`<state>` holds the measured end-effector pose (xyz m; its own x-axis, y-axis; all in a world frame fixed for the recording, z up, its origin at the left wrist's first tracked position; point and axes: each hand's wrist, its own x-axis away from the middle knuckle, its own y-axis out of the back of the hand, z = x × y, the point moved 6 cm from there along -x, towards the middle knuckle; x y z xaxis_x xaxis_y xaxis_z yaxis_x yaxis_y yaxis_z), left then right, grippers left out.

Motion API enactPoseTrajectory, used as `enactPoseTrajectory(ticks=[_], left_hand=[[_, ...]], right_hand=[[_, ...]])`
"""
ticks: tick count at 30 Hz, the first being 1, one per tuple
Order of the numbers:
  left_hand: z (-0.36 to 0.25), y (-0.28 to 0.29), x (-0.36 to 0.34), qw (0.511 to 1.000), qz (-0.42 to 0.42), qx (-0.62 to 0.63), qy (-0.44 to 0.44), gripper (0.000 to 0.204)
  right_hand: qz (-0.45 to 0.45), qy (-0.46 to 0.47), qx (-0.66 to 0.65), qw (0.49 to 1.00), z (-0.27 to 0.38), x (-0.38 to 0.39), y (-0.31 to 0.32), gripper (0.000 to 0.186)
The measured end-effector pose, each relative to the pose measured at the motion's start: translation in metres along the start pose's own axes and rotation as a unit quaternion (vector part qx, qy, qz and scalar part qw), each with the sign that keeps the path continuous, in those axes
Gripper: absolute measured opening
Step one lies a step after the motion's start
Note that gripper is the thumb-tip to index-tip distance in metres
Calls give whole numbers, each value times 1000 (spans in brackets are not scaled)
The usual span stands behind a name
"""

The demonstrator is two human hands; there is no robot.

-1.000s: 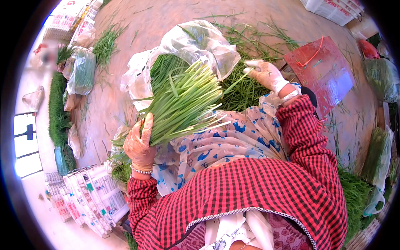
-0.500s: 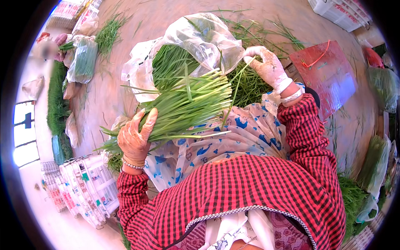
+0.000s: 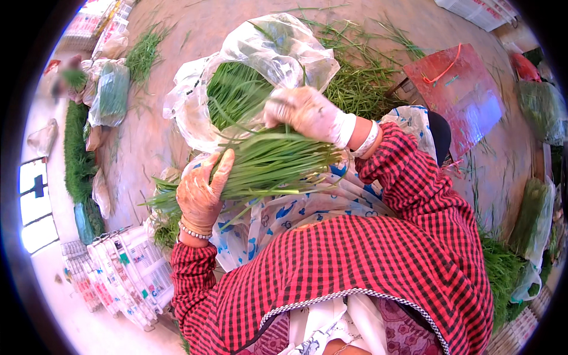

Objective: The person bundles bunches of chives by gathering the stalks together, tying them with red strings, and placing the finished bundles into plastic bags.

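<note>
A thick bunch of garlic chives lies across my lap, pale cut ends to the right and leafy tips to the left. My left hand, in a thin stained glove, grips it near the leafy end, the thumb on top. Above the bunch's far edge, my gloved right hand is closed, with a few loose blades at its fingertips; its curled fingers partly hide them. Just beyond stands an open clear plastic bag holding more chives. A plastic apron with blue prints covers my lap.
Loose trimmings are heaped beyond my right hand. A red board with an orange cord stands to the right. Bagged greens and newspaper-like stacks are at the left; more bagged greens lie along the right.
My right hand has swung left and nearer, from beside the plastic bag to over the bunch. My left hand keeps its grip and has shifted slightly right.
</note>
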<state>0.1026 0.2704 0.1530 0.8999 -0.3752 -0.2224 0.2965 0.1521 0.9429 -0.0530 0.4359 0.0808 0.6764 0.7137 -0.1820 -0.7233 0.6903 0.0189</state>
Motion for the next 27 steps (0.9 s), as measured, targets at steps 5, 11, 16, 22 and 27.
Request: enactPoseTrajectory(ticks=[5, 11, 16, 22, 27], left_hand=[[3, -9, 4, 999, 23, 21, 28, 71], [18, -7, 15, 993, 9, 81, 85, 65], [28, -6, 19, 991, -18, 54, 123, 58], [20, -5, 8, 987, 5, 68, 148, 61], [24, -1, 11, 977, 18, 121, 174, 57]], right_hand=[[-115, -40, -115, 986, 8, 15, 40, 24], [-194, -49, -122, 972, -3, 41, 121, 36], [-19, -237, 177, 955, -35, 62, 126, 71], [52, -191, -22, 980, -1, 43, 32, 74], [-56, 167, 291, 941, -2, 45, 60, 15]])
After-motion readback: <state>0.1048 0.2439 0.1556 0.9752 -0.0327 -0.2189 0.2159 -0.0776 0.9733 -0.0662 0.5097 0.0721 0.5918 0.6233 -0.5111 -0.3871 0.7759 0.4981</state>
